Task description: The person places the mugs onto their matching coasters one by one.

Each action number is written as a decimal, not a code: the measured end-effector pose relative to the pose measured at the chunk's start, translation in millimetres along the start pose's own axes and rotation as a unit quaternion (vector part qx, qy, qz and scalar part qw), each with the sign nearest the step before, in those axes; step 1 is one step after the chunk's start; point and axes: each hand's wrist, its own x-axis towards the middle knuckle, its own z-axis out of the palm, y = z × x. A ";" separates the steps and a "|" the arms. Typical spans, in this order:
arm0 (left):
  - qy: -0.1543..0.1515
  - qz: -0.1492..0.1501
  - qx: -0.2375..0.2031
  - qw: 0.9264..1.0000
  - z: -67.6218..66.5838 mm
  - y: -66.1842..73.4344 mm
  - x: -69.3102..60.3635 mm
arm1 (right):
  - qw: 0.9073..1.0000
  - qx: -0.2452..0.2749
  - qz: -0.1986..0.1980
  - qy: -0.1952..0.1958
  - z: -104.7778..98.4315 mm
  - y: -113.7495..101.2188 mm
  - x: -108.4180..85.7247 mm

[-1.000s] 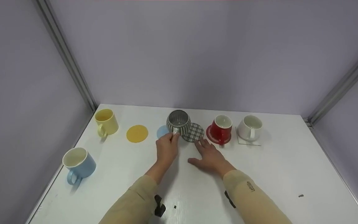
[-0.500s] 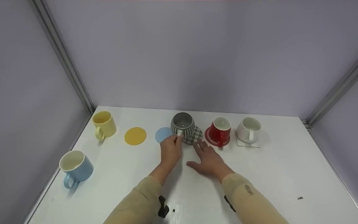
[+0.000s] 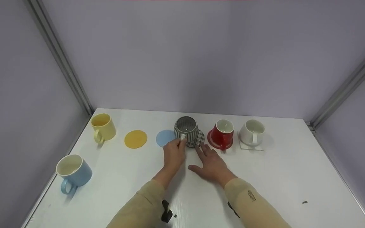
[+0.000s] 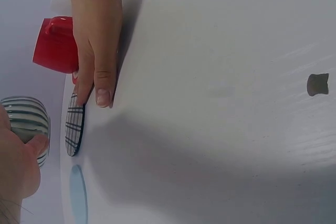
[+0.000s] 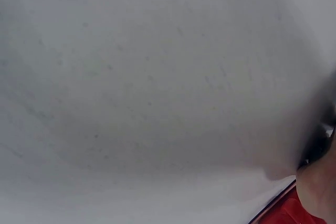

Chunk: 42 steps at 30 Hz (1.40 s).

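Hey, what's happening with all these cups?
A person is holding a striped mug by its handle with the left hand, over a round plaid coaster. The fingertips of the right hand are at that coaster's edge. The red mug stands on a red coaster, and the white mug on a square one. The yellow mug and light blue mug stand right on the table, with no coaster under them.
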 end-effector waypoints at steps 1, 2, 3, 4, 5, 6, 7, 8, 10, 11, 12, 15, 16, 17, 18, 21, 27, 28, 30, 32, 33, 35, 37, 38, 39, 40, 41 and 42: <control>-0.001 -0.001 0.000 1.000 0.4 -0.2 0.4 | 1.000 0.002 0.001 0.000 -0.6 -0.5 -0.7; -0.002 -0.003 0.000 1.000 1.0 -0.2 0.9 | 1.000 0.005 0.002 0.001 -1.2 -0.8 -1.4; -0.004 -0.003 0.001 1.000 1.6 -0.1 1.4 | 1.000 0.006 0.002 0.002 -2.2 -1.2 -2.1; -0.005 -0.004 -0.002 1.000 2.1 0.4 1.8 | 1.000 0.007 0.003 0.003 -3.2 -1.5 -2.7; -0.006 -0.003 -0.003 1.000 2.8 0.7 2.5 | 1.000 0.006 0.003 0.003 -4.1 -1.6 -3.2; -0.007 -0.004 -0.003 1.000 3.5 1.0 3.1 | 1.000 0.006 0.002 0.004 -4.9 -1.9 -3.8; -0.009 -0.006 -0.004 1.000 4.2 1.5 3.5 | 1.000 0.005 0.002 0.005 -5.2 -1.9 -4.0; -0.010 -0.008 -0.004 1.000 5.0 1.9 3.7 | 1.000 0.005 0.002 0.006 -5.4 -1.9 -4.2; -0.011 -0.010 -0.002 1.000 6.7 2.9 3.9 | 1.000 0.001 0.004 0.005 -5.0 -2.1 -4.5; -0.012 -0.013 0.000 1.000 7.7 3.2 3.8 | 1.000 0.000 0.004 0.003 -4.8 -2.3 -4.6; -0.013 -0.015 0.002 1.000 8.7 3.5 3.5 | 1.000 0.000 0.004 0.004 -4.4 -2.4 -4.9; -0.015 -0.011 0.011 1.000 11.3 4.2 2.7 | 1.000 0.001 -0.002 0.006 -3.1 -2.5 -5.1; -0.017 -0.010 0.012 1.000 12.1 4.5 2.7 | 1.000 0.000 -0.003 0.006 -2.7 -2.4 -5.1; -0.018 -0.008 0.014 1.000 12.8 4.6 2.7 | 1.000 -0.001 -0.004 0.006 -2.5 -2.4 -5.0; -0.019 -0.008 0.015 1.000 13.6 4.8 3.1 | 1.000 -0.002 -0.005 0.006 -2.2 -2.3 -4.8; -0.023 -0.010 0.014 1.000 15.5 6.1 4.3 | 1.000 -0.007 -0.005 0.004 -2.4 -2.2 -4.2; -0.023 -0.018 0.009 1.000 19.3 5.2 6.7 | 1.000 -0.003 -0.003 0.005 -5.5 -4.4 -5.3; -0.023 -0.019 0.009 1.000 20.3 4.4 7.3 | 1.000 -0.001 -0.003 0.006 -5.8 -4.7 -5.5; -0.024 -0.020 0.009 0.999 21.8 3.0 8.5 | 1.000 0.001 -0.002 0.005 -5.6 -4.8 -5.6; -0.024 -0.020 0.012 0.999 23.3 1.7 9.5 | 1.000 0.003 -0.003 0.005 -4.9 -4.3 -5.3; -0.025 -0.020 0.012 0.999 23.9 1.3 9.9 | 1.000 0.003 -0.002 0.003 -4.4 -4.0 -4.9; -0.026 -0.022 0.012 0.999 25.0 1.0 10.3 | 1.000 0.003 0.001 0.000 -3.9 -3.5 -4.3; -0.027 -0.023 0.011 0.999 25.8 1.2 10.3 | 1.000 0.004 0.004 -0.002 -3.9 -3.2 -3.8; -0.027 -0.023 0.011 0.999 26.4 1.1 10.1 | 1.000 0.004 0.007 -0.004 -4.0 -3.1 -3.7; -0.028 -0.024 0.010 0.999 27.0 1.1 9.9 | 1.000 0.003 0.010 -0.008 -4.4 -3.2 -3.8; -0.028 -0.024 0.010 0.999 27.6 0.9 9.6 | 1.000 0.006 0.009 -0.006 -4.8 -3.2 -4.1; -0.028 -0.023 0.010 0.999 28.3 0.8 9.4 | 1.000 0.008 0.008 -0.005 -4.8 -3.2 -4.3; -0.028 -0.022 0.010 0.999 28.9 0.5 9.1 | 1.000 0.008 0.007 -0.007 -5.0 -3.1 -4.5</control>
